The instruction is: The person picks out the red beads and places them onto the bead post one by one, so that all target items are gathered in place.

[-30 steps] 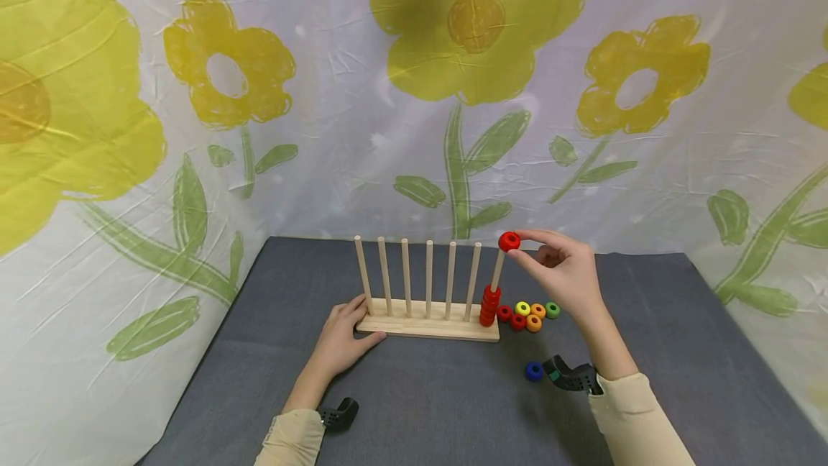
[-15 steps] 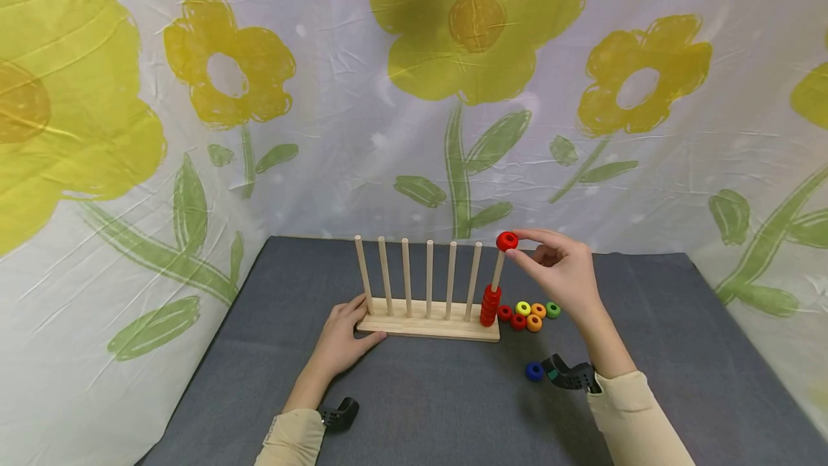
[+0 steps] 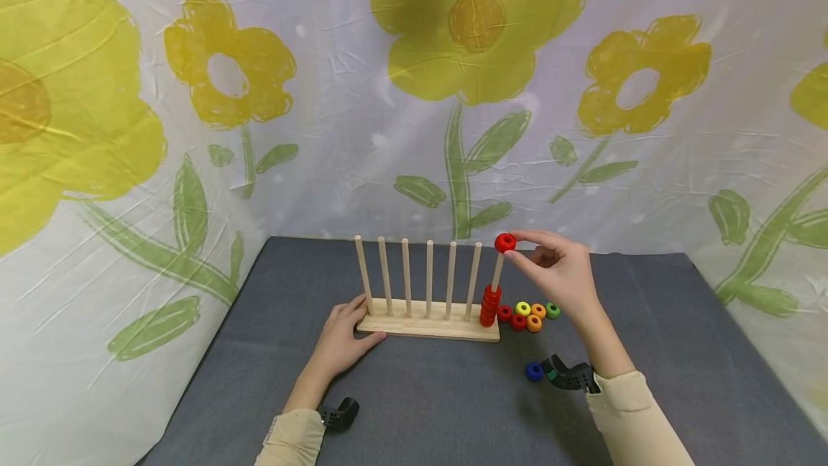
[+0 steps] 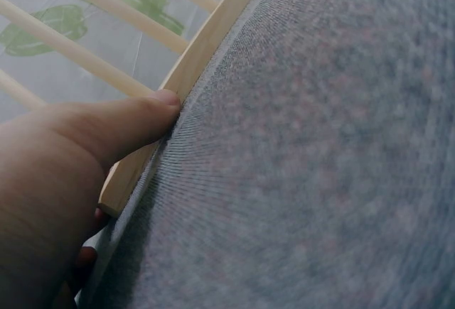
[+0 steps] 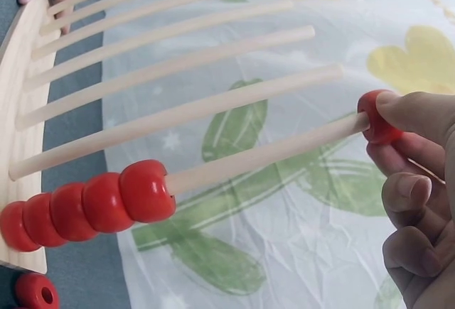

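A wooden peg rack [image 3: 423, 327] with several upright pegs stands on the table. My left hand [image 3: 341, 336] grips its left end; the thumb [image 4: 153, 114] lies along the front edge and the fingers go round behind. Between thumb and forefinger, my right hand [image 3: 561, 272] pinches a red bead [image 3: 505, 242] at the top of the rightmost peg [image 5: 266, 154]. In the right wrist view the peg's tip meets that bead's hole. Lower down the same peg sits a stack of several red beads [image 5: 106, 201], resting on the base. The other pegs hold no beads.
Right of the rack lie loose beads: two red [image 3: 517, 322], one yellow [image 3: 522, 308], two orange [image 3: 533, 323] and one green [image 3: 553, 310]. A blue bead [image 3: 534, 371] lies nearer, by the right wrist's black strap [image 3: 569, 374]. A flower-printed curtain [image 3: 336, 164] hangs behind the table.
The right hand has shifted slightly left with the red bead, bringing it over the rightmost peg's tip. My left hand and the rack have stayed still.
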A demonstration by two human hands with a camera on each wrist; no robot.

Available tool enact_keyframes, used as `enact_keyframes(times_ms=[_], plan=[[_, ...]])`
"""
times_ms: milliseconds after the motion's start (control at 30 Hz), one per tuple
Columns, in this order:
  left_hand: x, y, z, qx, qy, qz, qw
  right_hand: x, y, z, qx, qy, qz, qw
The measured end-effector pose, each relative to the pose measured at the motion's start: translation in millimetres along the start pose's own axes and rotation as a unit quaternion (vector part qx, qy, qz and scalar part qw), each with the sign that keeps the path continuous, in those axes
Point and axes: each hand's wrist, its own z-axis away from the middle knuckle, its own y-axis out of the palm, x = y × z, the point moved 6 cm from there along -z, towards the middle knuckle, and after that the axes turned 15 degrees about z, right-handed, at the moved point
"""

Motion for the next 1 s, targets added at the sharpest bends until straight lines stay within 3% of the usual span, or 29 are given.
enact_keyframes(times_ms=[300, 633, 1000], plan=[[-2.2, -1.1, 1.0, -0.007, 0.014, -0.006, 0.9999, -1.0, 0.7, 0.6, 0.003, 0.001, 0.002, 1.0], [-0.3, -0.8, 0.5, 0.005, -0.004, 0.0, 1.0, -2.0, 2.8, 2.7, 0.011, -0.002, 0.0, 1.0], [-0.4, -0.7, 0.2, 0.001, -0.001, 0.0, 1.0, -4.2, 6.1, 4.4, 0.009, -0.008, 0.0, 1.0]])
